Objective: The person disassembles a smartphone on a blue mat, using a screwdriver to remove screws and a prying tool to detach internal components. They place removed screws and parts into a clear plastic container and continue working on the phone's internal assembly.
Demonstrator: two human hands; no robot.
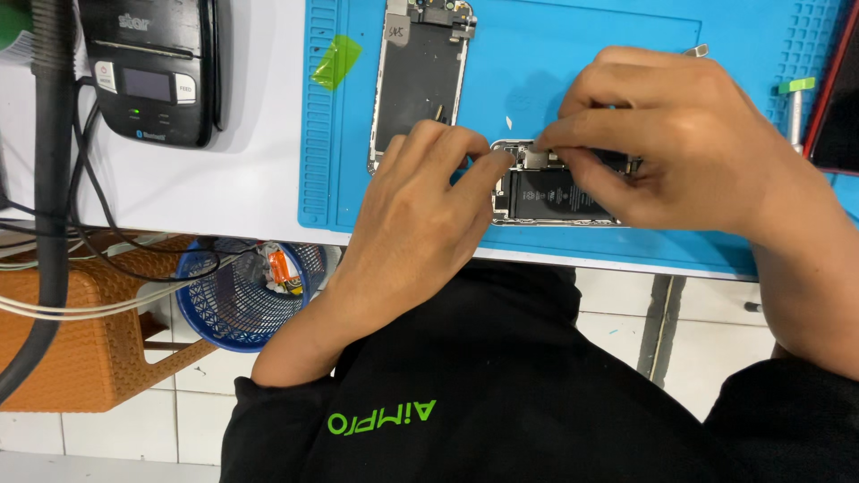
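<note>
Across the white table (250,192) I see a blue work mat (573,98) spread flat, ribbed at its edges, which I judge keeps small parts from sliding off. On it, near the front edge, lies the opened phone body (555,192), long side toward me, its black battery facing up so the inside can be reached from above. My left hand (412,224) rests on the mat at the phone's left end, fingertips pressed against the frame, seemingly to stop it shifting; that grip is narrow and steadying, not closed around anything. My right hand (671,143) arches over the phone's upper edge, thumb and forefinger pinched tight on a small metal part (540,159) by the battery's top; whether the part is lifted free I cannot tell. Just beyond, the detached screen panel (420,80) lies apart, set out of the way. A green film scrap (337,61) sits on the mat's left margin, and a black receipt printer (152,72) stands further left.
</note>
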